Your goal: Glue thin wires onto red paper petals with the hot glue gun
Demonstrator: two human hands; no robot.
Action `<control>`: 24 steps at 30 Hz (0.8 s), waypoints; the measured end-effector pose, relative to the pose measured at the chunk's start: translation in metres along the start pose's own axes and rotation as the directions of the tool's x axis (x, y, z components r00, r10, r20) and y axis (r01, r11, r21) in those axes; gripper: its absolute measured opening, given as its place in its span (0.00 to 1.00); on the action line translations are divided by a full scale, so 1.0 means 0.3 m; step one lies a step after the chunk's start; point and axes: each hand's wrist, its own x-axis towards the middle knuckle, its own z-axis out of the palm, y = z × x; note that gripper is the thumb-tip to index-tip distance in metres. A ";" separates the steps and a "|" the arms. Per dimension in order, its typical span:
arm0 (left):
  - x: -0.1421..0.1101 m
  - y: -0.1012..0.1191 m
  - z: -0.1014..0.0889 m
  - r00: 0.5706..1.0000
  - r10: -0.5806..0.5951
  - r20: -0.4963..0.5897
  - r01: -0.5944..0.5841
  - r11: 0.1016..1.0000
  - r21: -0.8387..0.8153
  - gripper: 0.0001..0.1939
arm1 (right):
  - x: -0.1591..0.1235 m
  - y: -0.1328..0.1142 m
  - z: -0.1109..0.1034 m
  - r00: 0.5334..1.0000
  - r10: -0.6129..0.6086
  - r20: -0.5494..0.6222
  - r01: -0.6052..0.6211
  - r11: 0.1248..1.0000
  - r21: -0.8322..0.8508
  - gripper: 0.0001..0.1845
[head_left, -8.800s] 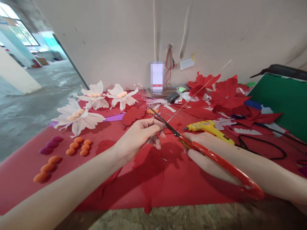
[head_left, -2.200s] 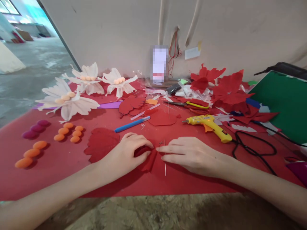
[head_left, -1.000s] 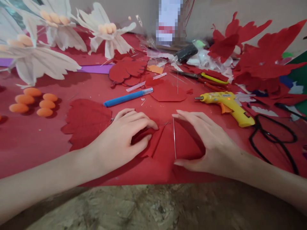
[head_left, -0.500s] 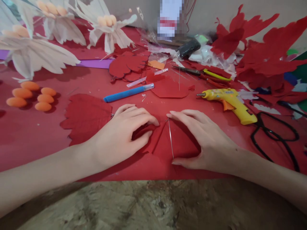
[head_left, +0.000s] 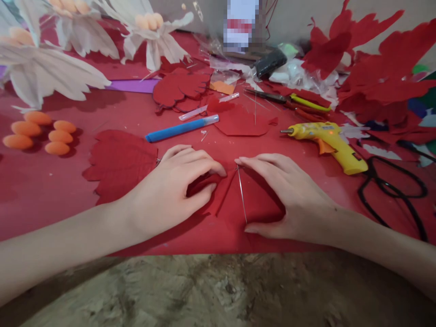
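Thin wire (head_left: 241, 193) spans the right hand (head_left: 286, 195) from fingertip to thumb

The right hand's thumb and forefinger stand wide apart. The wire runs between their tips, one end at each, so the hand grasps it by its ends. It crosses over the folded red piece (head_left: 226, 190), which lies between the two hands, near the front edge of the red tabletop (head_left: 187, 243).

The left hand (head_left: 184, 186) arches over that red piece from the other side, thumb and forefinger curved with a small gap between their tips. Red material shows in the hollow beneath; I cannot tell whether the hand clenches it or only presses it down. Just to its left lies a scalloped red piece (head_left: 116, 159).

At the back, a clear packet (head_left: 225, 76) has an orange scrap (head_left: 223, 87) with it, though whether inside or underneath is unclear. Crumpled clear plastic (head_left: 306, 72) farther right is too blurred to tell its contents. A blue pen (head_left: 182, 128) and a yellow glue gun (head_left: 330, 143) lie beyond the hands.
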 end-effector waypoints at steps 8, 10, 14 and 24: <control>0.002 0.001 0.001 1.000 -0.003 0.008 0.003 1.000 0.002 0.10 | 0.005 0.000 -0.008 0.999 0.023 0.049 -0.024 0.999 0.021 0.41; 0.002 0.002 0.001 1.000 -0.005 0.010 0.005 1.000 0.004 0.10 | 0.005 0.001 -0.008 0.999 0.022 0.044 -0.023 1.000 0.015 0.41; 0.002 0.001 0.001 1.000 -0.013 0.006 0.013 1.000 0.012 0.10 | 0.003 0.004 -0.006 0.998 0.042 0.046 -0.043 0.999 0.022 0.42; -0.002 -0.004 0.003 1.000 0.024 -0.016 -0.024 1.000 0.003 0.11 | 0.003 0.006 -0.014 0.998 -0.008 0.054 0.007 1.000 0.015 0.44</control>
